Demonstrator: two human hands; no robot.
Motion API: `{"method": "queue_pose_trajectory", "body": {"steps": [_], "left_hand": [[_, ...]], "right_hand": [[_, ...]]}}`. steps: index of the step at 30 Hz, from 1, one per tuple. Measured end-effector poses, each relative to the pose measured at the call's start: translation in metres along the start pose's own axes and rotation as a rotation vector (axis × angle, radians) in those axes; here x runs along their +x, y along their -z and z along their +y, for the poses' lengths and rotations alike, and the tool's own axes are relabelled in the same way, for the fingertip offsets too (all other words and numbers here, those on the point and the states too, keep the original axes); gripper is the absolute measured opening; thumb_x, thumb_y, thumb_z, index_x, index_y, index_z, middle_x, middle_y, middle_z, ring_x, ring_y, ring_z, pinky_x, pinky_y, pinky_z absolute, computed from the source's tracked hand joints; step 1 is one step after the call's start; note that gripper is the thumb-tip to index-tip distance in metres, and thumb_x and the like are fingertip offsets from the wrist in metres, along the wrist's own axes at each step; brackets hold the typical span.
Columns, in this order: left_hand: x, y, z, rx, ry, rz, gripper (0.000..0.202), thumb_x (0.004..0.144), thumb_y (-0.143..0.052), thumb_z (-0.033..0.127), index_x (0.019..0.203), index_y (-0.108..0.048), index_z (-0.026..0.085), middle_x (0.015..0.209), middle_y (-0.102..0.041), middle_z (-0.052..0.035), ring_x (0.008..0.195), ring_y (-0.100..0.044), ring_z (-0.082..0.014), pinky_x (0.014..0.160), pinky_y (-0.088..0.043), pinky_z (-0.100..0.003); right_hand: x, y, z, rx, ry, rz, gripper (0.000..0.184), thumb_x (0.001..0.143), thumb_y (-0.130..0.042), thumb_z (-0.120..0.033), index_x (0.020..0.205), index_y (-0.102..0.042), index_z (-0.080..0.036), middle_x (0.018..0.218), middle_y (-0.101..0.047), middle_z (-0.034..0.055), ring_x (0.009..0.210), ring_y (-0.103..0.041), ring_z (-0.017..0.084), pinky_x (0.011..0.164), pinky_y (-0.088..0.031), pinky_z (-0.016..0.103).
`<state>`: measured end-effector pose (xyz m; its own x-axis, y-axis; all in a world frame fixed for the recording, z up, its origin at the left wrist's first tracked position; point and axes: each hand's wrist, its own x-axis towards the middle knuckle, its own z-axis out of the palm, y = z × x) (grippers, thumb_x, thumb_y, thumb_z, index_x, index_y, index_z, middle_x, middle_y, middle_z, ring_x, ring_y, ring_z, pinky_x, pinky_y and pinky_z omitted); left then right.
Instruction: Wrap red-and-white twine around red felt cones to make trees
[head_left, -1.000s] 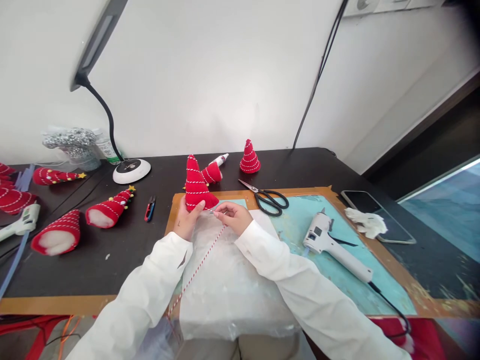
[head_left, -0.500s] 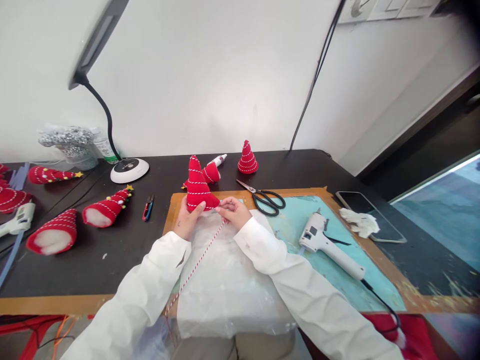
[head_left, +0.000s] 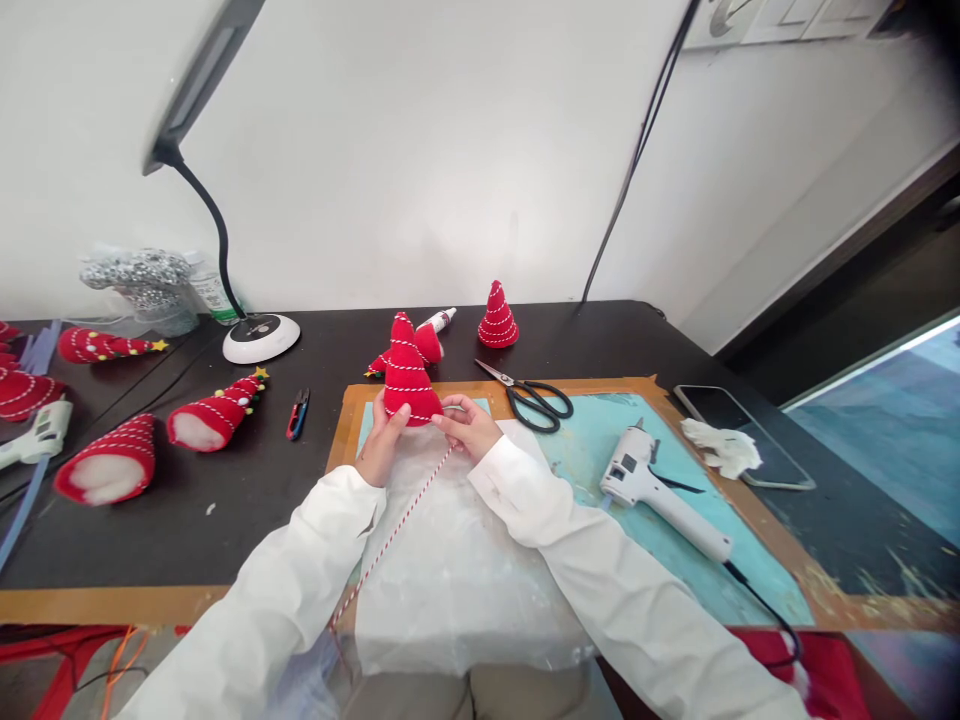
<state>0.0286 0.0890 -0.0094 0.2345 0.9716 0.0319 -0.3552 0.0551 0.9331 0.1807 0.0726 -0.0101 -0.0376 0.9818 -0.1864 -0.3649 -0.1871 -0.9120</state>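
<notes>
A red felt cone (head_left: 408, 378) with white stitched lines stands tip-up between my hands, over a white plastic sheet. My left hand (head_left: 384, 438) is closed around its lower left side, thumb across the front. At the lower right edge of the cone, my right hand (head_left: 466, 428) pinches a red-and-white twisted cord (head_left: 405, 519). The cord slants down to the lower left, toward my lap. Behind the held cone lies another red cone (head_left: 429, 344), partly hidden, beside a white tube (head_left: 444, 319).
Black-handled scissors (head_left: 534, 398) and a white glue gun (head_left: 660, 490) lie to the right, near a phone (head_left: 739, 435) with crumpled tissue. A red cone (head_left: 497, 318) stands at the back. Stuffed cones (head_left: 109, 462), thread snips (head_left: 298, 414) and a lamp base (head_left: 262, 338) are on the left.
The red cone has shifted slightly right and turned in my hands, and it now stands more upright. My right hand keeps its pinch on the cord.
</notes>
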Motion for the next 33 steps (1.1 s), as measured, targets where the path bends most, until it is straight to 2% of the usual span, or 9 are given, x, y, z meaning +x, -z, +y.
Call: {"method": "queue_pose_trajectory", "body": {"steps": [4, 9, 16, 20, 25, 33], "left_hand": [[0.001, -0.004, 0.005, -0.127, -0.041, -0.026, 0.057, 0.069, -0.071, 0.049, 0.116, -0.049, 0.024, 0.122, -0.057, -0.0066, 0.114, -0.053, -0.0230, 0.098, -0.039, -0.037], [0.003, -0.001, 0.012, -0.122, -0.059, -0.032, 0.052, 0.070, -0.071, 0.044, 0.114, -0.055, 0.022, 0.117, -0.059, -0.0082, 0.112, -0.054, -0.0235, 0.097, -0.040, -0.037], [0.002, 0.000, 0.008, -0.004, -0.055, -0.062, 0.055, 0.066, -0.078, 0.040, 0.112, -0.057, 0.019, 0.115, -0.061, -0.0100, 0.111, -0.055, -0.0253, 0.095, -0.042, -0.037], [0.001, 0.001, 0.005, -0.048, -0.046, -0.125, 0.061, 0.068, -0.077, 0.039, 0.121, -0.050, 0.022, 0.119, -0.060, -0.0090, 0.110, -0.056, -0.0237, 0.094, -0.043, -0.036], [-0.001, 0.002, 0.003, -0.040, 0.006, -0.155, 0.066, 0.072, -0.074, 0.038, 0.129, -0.043, 0.023, 0.108, -0.065, -0.0073, 0.095, -0.062, -0.0212, 0.084, -0.046, -0.033], [-0.001, -0.001, 0.006, -0.043, -0.033, -0.062, 0.059, 0.067, -0.077, 0.037, 0.117, -0.049, 0.020, 0.113, -0.061, -0.0079, 0.100, -0.060, -0.0212, 0.085, -0.045, -0.032]], "right_hand": [[0.002, 0.003, -0.001, 0.033, 0.020, 0.022, 0.073, 0.038, -0.085, -0.051, 0.087, -0.041, -0.019, 0.064, -0.054, -0.0075, 0.036, -0.033, 0.001, 0.035, -0.020, 0.016], [0.004, 0.005, 0.000, 0.111, -0.023, 0.006, 0.071, 0.040, -0.085, -0.049, 0.088, -0.041, -0.020, 0.058, -0.046, -0.0100, 0.037, -0.029, 0.001, 0.037, -0.017, 0.016], [0.004, 0.004, 0.007, 0.106, -0.048, -0.026, 0.060, 0.046, -0.079, -0.037, 0.091, -0.044, -0.020, 0.054, -0.040, -0.0108, 0.039, -0.025, 0.002, 0.039, -0.015, 0.016], [0.002, 0.001, 0.007, 0.062, -0.054, -0.053, 0.053, 0.049, -0.076, -0.033, 0.091, -0.049, -0.018, 0.051, -0.040, -0.0099, 0.039, -0.025, 0.002, 0.041, -0.015, 0.017], [0.000, -0.001, 0.009, -0.002, -0.073, -0.087, 0.047, 0.050, -0.070, -0.027, 0.092, -0.053, -0.018, 0.042, -0.036, -0.0097, 0.038, -0.027, 0.004, 0.041, -0.016, 0.017], [0.003, -0.001, 0.012, -0.097, -0.081, -0.075, 0.054, 0.050, -0.070, -0.041, 0.094, -0.052, -0.016, 0.044, -0.039, -0.0100, 0.037, -0.031, 0.006, 0.040, -0.022, 0.018]]}}
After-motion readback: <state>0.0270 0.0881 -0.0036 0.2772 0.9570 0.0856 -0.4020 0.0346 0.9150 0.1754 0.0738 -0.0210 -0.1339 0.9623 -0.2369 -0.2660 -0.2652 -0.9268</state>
